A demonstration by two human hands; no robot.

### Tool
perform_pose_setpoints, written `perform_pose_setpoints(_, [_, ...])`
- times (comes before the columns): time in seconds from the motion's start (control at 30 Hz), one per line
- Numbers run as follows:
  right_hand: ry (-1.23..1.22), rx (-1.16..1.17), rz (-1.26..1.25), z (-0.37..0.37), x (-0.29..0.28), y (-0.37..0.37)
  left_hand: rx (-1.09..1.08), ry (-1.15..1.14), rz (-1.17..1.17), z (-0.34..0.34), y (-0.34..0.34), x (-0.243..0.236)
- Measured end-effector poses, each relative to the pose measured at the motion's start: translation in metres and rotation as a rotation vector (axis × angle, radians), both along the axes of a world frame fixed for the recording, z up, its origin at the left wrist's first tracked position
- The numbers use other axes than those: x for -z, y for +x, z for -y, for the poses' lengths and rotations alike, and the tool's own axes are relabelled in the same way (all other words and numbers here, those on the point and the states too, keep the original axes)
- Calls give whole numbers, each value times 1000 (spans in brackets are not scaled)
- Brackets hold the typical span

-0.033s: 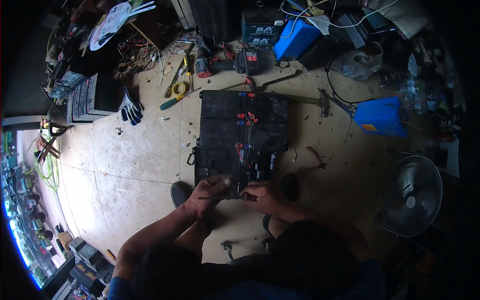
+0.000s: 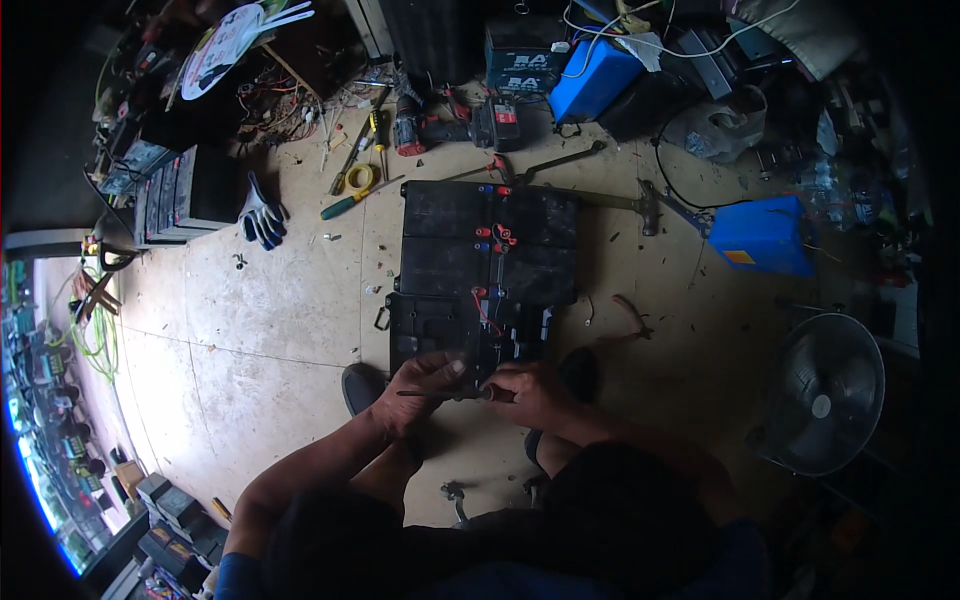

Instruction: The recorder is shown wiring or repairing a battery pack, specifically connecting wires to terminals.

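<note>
At the near edge of black batteries (image 2: 440, 265), my right hand (image 2: 528, 393) grips a thin tool (image 2: 418, 393), my left hand (image 2: 410, 400) half-curled, its hold unclear; slipping could short terminals (image 2: 482, 232).

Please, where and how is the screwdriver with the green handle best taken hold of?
Probably by its thick green handle, from the near left: the handle end points there, while the thin shaft points right and away. The yellow tape ring lies just beyond.

PLACE: workshop | indicated by: hammer (image 2: 648, 208), green-handled screwdriver (image 2: 344, 208), cordless drill (image 2: 496, 122) strewn on floor (image 2: 270, 300) | black battery cases (image 2: 440, 265) laid out | loose wires (image 2: 280, 108) heaped at upper left
</note>
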State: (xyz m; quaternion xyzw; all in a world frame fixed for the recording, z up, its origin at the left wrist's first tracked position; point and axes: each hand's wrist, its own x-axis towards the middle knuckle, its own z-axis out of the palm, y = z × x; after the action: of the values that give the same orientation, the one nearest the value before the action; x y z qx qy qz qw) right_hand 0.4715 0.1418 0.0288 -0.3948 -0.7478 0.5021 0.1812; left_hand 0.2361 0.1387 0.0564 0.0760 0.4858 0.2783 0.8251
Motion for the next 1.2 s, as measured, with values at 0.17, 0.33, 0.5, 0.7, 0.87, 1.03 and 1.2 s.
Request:
perform_pose_setpoints(0.17, [-36,-76,18,-8,-6,-10,187,267,-162,13,-1,21])
perform_pose_setpoints(0.33, [-24,-52,-43,-7,-1,-10,174,233,-230,20,-9,30])
perform_pose_setpoints(0.5, [-54,168,-78,-13,-1,4,91,142,-293,17,-14,32])
perform_pose_setpoints(0.7, [-33,935,2,-55,64,85,-100,48,-227,10,-33,32])
perform_pose_setpoints(0.87, [-404,1150,209,-64,125,123,-172,49,-217,12,-37,33])
perform_pose_setpoints(1.03, [-120,932,558,-52,199,155,-156,61,-231,9,-40,36])
perform_pose_setpoints(1.2, [-95,881,693,-59,185,138,-143,136,-350,-23,-62,28])
